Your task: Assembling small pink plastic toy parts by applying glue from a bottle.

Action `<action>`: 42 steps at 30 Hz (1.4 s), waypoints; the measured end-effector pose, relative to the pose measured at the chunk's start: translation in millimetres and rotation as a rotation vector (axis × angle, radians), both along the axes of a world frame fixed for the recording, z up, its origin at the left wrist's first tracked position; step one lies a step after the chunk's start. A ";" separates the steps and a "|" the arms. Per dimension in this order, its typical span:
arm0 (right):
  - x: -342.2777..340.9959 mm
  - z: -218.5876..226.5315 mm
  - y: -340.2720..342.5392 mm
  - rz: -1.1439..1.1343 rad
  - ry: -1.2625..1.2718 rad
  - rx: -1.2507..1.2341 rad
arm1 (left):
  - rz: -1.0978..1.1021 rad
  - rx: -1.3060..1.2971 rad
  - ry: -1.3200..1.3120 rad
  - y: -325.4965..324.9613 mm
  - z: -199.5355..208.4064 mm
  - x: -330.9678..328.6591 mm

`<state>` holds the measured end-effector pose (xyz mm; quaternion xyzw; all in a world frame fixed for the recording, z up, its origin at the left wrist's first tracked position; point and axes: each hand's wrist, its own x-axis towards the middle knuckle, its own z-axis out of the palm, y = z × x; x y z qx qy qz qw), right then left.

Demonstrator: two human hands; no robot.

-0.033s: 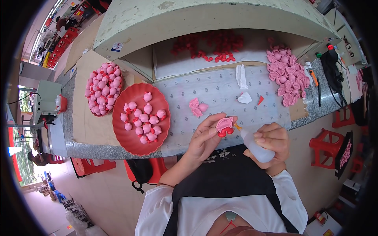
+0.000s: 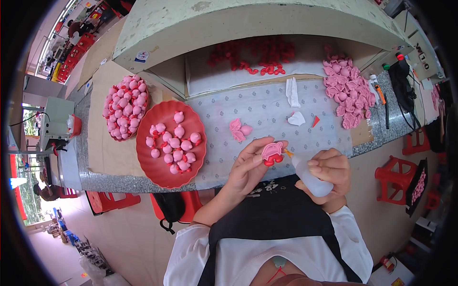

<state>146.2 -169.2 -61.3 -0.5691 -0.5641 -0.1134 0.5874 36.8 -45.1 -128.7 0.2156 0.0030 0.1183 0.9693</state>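
My left hand (image 2: 249, 164) pinches a small pink piece with red rounded parts (image 2: 272, 153) just above the table's near edge. My right hand (image 2: 330, 174) is wrapped round a translucent white squeeze bottle (image 2: 310, 177). The bottle's thin yellowish tip (image 2: 288, 153) points left, at or very close to the pink piece; whether they touch I cannot tell. Beyond my left hand, a pink ruffled piece (image 2: 236, 129) and a pink round piece (image 2: 246, 130) lie side by side on the patterned sheet (image 2: 214, 157).
At left stands a red scalloped dish (image 2: 162, 179) holding several pink-and-red pieces, beside a heaped container of similar ones (image 2: 125, 107). Pink ruffled pieces (image 2: 350, 90) pile up at right. Red pieces (image 2: 273, 69) lie under a pale shelf (image 2: 257, 24). Paper scraps (image 2: 296, 118) rest mid-table.
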 end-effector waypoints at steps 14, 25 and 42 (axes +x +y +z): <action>-1.5 3.4 1.1 0.031 -0.025 -0.016 | 0.023 0.007 -0.011 0.6 -0.3 2.1; -2.2 -1.9 -8.0 0.074 0.058 -0.120 | 0.009 -0.060 -0.019 -0.4 0.3 2.7; -1.1 -6.7 -6.2 0.084 0.238 0.014 | -0.003 -0.119 -0.050 1.8 -1.2 1.4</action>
